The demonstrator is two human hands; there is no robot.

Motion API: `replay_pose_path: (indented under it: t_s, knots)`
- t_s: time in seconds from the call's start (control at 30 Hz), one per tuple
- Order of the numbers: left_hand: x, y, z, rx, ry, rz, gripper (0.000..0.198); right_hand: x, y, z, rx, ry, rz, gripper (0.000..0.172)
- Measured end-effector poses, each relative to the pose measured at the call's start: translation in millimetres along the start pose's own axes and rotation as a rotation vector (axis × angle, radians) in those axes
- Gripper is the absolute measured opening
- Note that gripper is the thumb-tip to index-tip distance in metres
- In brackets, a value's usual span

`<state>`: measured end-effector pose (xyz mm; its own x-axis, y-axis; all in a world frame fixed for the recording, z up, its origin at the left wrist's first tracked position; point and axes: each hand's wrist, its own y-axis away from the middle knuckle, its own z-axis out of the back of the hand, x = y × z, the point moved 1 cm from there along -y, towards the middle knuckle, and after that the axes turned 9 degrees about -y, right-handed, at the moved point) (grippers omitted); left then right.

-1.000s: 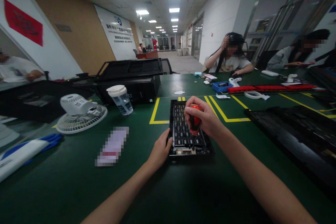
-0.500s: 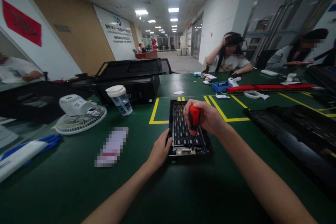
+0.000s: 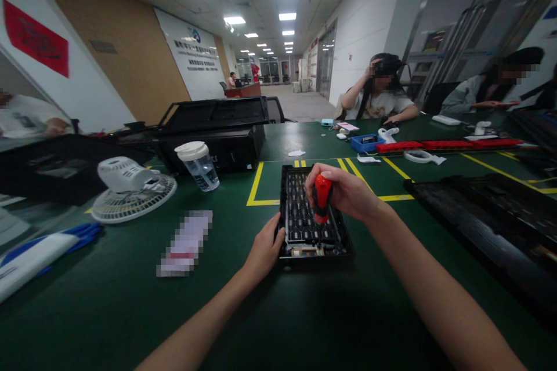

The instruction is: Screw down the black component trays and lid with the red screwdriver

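A screwdriver (image 3: 322, 197) with a red and black handle is gripped in my right hand (image 3: 346, 188), fingers wrapped around it. It stands nearly upright over a black rectangular panel (image 3: 307, 235) with rows of hexagonal cells; its tip is hidden. My left hand (image 3: 265, 246) holds the panel's near left edge, the thumb along the rim and the other fingers against the outer side. Small light-coloured parts sit at the panel's near end, too small to name.
On the green table (image 3: 235, 313) with yellow tape lie a white fan (image 3: 134, 185), a lidded cup (image 3: 198, 165), blurred purple flat object (image 3: 186, 243) and blue gloves (image 3: 87, 235). A black computer case (image 3: 213, 142) stands behind; black panels (image 3: 487, 214) lie right. A person (image 3: 383, 93) sits opposite.
My right hand has shifted very slightly, with the screwdriver still in it over the panel. My left hand and the panel stay in place.
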<state>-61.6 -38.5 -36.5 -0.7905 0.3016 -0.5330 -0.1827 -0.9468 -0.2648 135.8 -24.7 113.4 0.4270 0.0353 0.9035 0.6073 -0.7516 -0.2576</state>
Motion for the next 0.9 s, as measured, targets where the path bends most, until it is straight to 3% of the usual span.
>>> replay_pose_path:
  t_s: [0.9]
  knots:
    - [-1, 0, -0.3, 0.017, -0.007, 0.017, 0.048, 23, 18, 11, 0.079, 0.233, -0.139, 0.013]
